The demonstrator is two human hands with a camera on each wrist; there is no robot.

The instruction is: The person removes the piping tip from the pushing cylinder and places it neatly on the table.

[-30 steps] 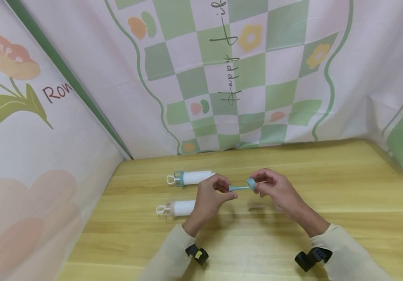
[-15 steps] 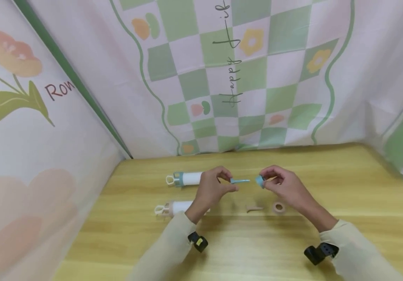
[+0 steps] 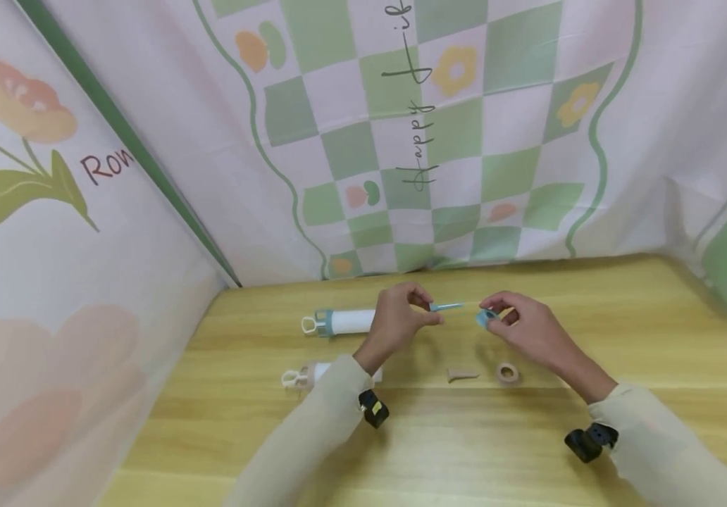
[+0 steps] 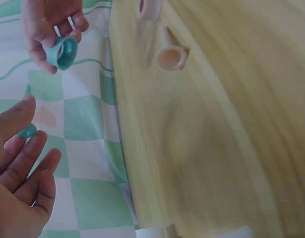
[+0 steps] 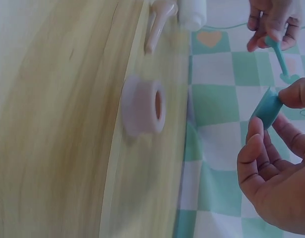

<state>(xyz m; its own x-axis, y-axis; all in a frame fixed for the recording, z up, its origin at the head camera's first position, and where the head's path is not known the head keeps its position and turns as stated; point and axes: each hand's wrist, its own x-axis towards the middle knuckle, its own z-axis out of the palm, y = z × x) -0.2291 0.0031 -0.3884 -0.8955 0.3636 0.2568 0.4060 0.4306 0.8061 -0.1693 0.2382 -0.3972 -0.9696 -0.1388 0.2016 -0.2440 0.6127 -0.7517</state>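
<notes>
My left hand (image 3: 400, 318) pinches the wide end of a slim teal nozzle (image 3: 449, 307) above the table, its narrow tip pointing right. Facing it, my right hand (image 3: 533, 329) holds a teal ring cap (image 3: 485, 319) between thumb and fingers. A small gap separates the two teal parts. In the right wrist view the cap (image 5: 267, 110) shows tilted, side-on. On the table below lie a pink nozzle (image 3: 462, 374) and a pink ring cap (image 3: 507, 374). Behind my left hand lies a white tube with a teal collar (image 3: 346, 322), its right end hidden.
A second white tube with a pinkish collar (image 3: 303, 377) lies nearer me, partly covered by my left sleeve (image 3: 313, 422). Both tubes have pale loop handles at the left. A patterned curtain (image 3: 439, 141) hangs along the back edge of the wooden table (image 3: 465, 451).
Both hands have moved up and slightly right with the teal parts, and the gap between nozzle and cap has widened. The pink ring cap and nozzle have come fully into view.
</notes>
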